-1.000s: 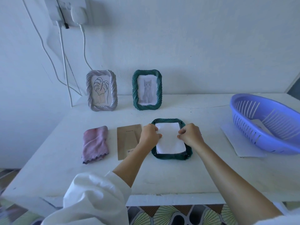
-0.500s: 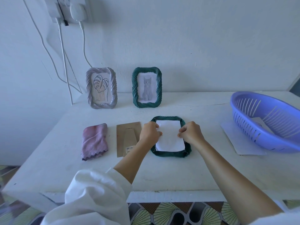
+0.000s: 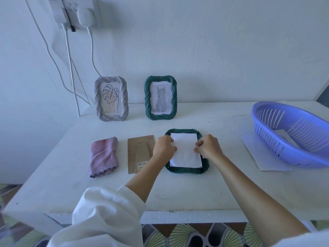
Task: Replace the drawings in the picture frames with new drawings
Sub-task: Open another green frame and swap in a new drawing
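The left hand [image 3: 164,148] and right hand [image 3: 207,147] pinch the white sheet [image 3: 186,155] in the lying green frame [image 3: 185,170]. The backing board [image 3: 138,154] is not yet refitted.

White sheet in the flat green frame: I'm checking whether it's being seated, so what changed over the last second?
Nothing visibly moved. The left hand and right hand still keep curled fingers on the side edges of the white sheet, which lies in the face-down green frame. The cloth, backing board and basket stayed put.
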Motion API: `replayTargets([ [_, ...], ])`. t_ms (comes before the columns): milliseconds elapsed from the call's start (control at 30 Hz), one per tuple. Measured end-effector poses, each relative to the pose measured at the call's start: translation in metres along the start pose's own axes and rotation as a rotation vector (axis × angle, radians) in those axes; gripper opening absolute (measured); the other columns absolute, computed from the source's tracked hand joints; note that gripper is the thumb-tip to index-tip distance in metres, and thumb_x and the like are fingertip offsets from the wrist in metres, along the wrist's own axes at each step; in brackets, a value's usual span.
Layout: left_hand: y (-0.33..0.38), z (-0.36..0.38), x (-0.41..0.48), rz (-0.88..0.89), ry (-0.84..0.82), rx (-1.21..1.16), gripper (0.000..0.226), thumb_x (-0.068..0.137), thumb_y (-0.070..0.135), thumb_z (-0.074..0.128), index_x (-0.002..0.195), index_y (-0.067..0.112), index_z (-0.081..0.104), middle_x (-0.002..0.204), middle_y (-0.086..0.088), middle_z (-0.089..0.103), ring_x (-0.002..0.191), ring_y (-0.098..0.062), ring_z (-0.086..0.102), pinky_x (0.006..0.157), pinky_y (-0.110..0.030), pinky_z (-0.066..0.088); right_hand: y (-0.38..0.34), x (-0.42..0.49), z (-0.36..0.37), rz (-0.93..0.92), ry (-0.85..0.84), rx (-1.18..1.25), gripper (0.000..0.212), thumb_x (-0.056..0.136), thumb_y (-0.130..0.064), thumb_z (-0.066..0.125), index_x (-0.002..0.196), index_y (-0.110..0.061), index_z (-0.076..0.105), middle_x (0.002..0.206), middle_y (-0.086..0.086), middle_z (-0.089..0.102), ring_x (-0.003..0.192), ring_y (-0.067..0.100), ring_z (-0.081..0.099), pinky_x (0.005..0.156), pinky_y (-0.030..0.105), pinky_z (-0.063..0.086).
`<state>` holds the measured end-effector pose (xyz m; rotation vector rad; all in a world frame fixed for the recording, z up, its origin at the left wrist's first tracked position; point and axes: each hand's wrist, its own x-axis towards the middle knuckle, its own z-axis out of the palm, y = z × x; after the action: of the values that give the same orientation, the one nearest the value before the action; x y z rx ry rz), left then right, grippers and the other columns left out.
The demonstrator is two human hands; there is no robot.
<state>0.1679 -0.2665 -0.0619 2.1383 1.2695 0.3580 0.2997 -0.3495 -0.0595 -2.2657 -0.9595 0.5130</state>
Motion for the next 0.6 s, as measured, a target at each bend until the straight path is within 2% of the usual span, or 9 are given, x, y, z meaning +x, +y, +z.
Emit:
replayTargets([
  [133, -0.0006, 0.0017, 0.0015, -0.012, -0.005, 0.000, 0.040, 0.088, 0.013, 0.062, 0.127, 0.005, 0.056, 0.122, -0.014, 0.061, 0.108, -0.027, 0.059, 0.087, -0.032, 0.050, 0.0020, 0.0011, 0.0011, 0.004, -0.011, 0.022, 0.019, 0.078, -0.002, 0.066, 0.097, -0.001, 0.066, 0.105, 0.016, 0.066, 0.059, 0.022, 0.051, 0.073, 0.032, 0.050],
  [300, -0.0013, 0.0018, 0.0028, -0.025, -0.010, 0.011, 0.039, 0.088, 0.013, 0.062, 0.126, 0.003, 0.057, 0.121, -0.014, 0.061, 0.107, -0.028, 0.060, 0.086, -0.032, 0.050, 0.0015, 0.0012, -0.0002, 0.006, -0.005, 0.047, 0.016, 0.080, -0.005, 0.065, 0.096, 0.000, 0.066, 0.091, 0.012, 0.062, 0.072, 0.026, 0.055, 0.076, 0.037, 0.053],
  [367, -0.0006, 0.0020, 0.0028, -0.027, -0.011, 0.003, 0.024, 0.087, 0.012, 0.063, 0.110, 0.004, 0.064, 0.107, -0.014, 0.064, 0.097, -0.030, 0.060, 0.078, -0.031, 0.048, 0.0023, 0.0021, 0.0002, 0.001, -0.002, 0.042, 0.014, 0.082, -0.005, 0.064, 0.095, 0.000, 0.067, 0.086, 0.010, 0.059, 0.073, 0.026, 0.055, 0.081, 0.041, 0.055],
  [400, 0.0001, 0.0009, 0.0020, -0.022, -0.011, 0.012, 0.004, 0.087, 0.011, 0.064, 0.088, 0.008, 0.066, 0.092, -0.014, 0.061, 0.084, -0.030, 0.056, 0.070, -0.031, 0.044, 0.0028, 0.0030, 0.0004, 0.001, -0.001, 0.042, 0.014, 0.082, -0.005, 0.064, 0.095, 0.000, 0.067, 0.085, 0.010, 0.059, 0.073, 0.025, 0.055, 0.082, 0.042, 0.055],
  [433, -0.0015, 0.0031, 0.0049, -0.043, 0.000, -0.001, 0.022, 0.085, 0.010, 0.064, 0.065, 0.014, 0.055, 0.079, -0.012, 0.052, 0.073, -0.027, 0.047, 0.064, -0.029, 0.038, 0.0034, 0.0037, 0.0007, 0.001, 0.001, 0.041, 0.014, 0.082, -0.004, 0.064, 0.095, 0.000, 0.067, 0.084, 0.010, 0.059, 0.074, 0.025, 0.055, 0.083, 0.043, 0.055],
  [467, -0.0028, 0.0044, 0.0064, -0.035, -0.007, 0.023, 0.039, 0.085, 0.009, 0.065, 0.055, 0.017, 0.040, 0.071, -0.009, 0.043, 0.067, -0.023, 0.038, 0.060, -0.028, 0.032, 0.0039, 0.0042, 0.0011, 0.001, 0.003, 0.038, 0.015, 0.082, -0.004, 0.064, 0.096, 0.000, 0.067, 0.084, 0.010, 0.059, 0.074, 0.025, 0.055, 0.083, 0.043, 0.056],
  [533, -0.0036, 0.0042, 0.0057, -0.025, 0.001, 0.016, 0.051, 0.084, 0.007, 0.064, 0.051, 0.017, 0.026, 0.060, -0.004, 0.031, 0.057, -0.019, 0.026, 0.053, -0.025, 0.024, 0.0046, 0.0050, 0.0019, -0.002, 0.007, 0.034, 0.015, 0.082, -0.003, 0.064, 0.096, 0.000, 0.068, 0.085, 0.009, 0.059, 0.074, 0.024, 0.055, 0.083, 0.042, 0.056],
  [600, -0.0027, 0.0032, 0.0042, -0.014, -0.005, 0.013, 0.053, 0.083, 0.006, 0.063, 0.050, 0.016, 0.023, 0.055, 0.000, 0.023, 0.053, -0.017, 0.019, 0.050, -0.024, 0.018, 0.0051, 0.0056, 0.0024, 0.000, 0.013, 0.040, 0.013, 0.082, -0.003, 0.064, 0.094, 0.000, 0.068, 0.085, 0.009, 0.059, 0.073, 0.025, 0.055, 0.082, 0.041, 0.056],
])
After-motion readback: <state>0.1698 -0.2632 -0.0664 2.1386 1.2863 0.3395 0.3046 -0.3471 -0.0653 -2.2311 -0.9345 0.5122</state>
